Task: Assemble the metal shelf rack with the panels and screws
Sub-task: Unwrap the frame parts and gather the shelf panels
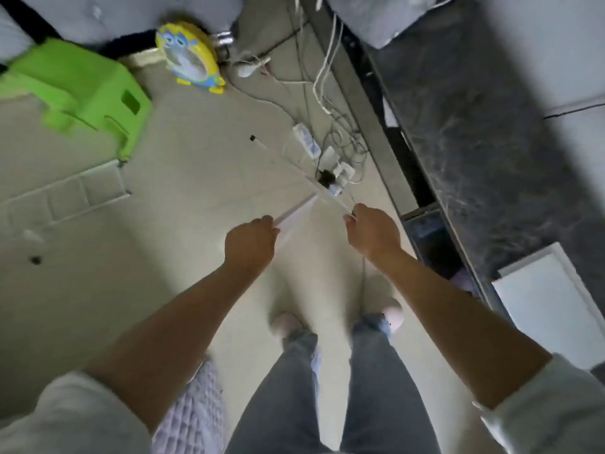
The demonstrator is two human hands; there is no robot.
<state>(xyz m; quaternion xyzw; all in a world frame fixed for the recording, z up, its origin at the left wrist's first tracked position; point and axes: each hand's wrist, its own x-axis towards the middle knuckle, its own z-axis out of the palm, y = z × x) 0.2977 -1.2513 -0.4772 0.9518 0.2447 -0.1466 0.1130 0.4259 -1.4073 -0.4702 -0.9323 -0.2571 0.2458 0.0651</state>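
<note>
A person stands over a pale floor. The left hand [250, 241] and right hand [371, 231] are each closed round a thin white metal rail [296, 213], the two crossing just beyond the knuckles (likely light, stiff, best gripped near the ends). Far left lies a ladder-like panel [65, 198]; no containers show.

The person stands on the floor [183, 178], feet near the bottom centre. The left hand [250, 242] and right hand [373, 232] are raised side by side, each closed on a thin rail [294, 213] [330, 196]; the two rails cross just beyond the hands. Far left stands a stool [75, 93], with a shelf panel [65, 196] lying on the floor nearer than it. A round toy [188, 55] sits right of the stool. Cables and a power strip [306, 139] lie beyond the hands. A long table [484, 132] runs along the right.
</note>
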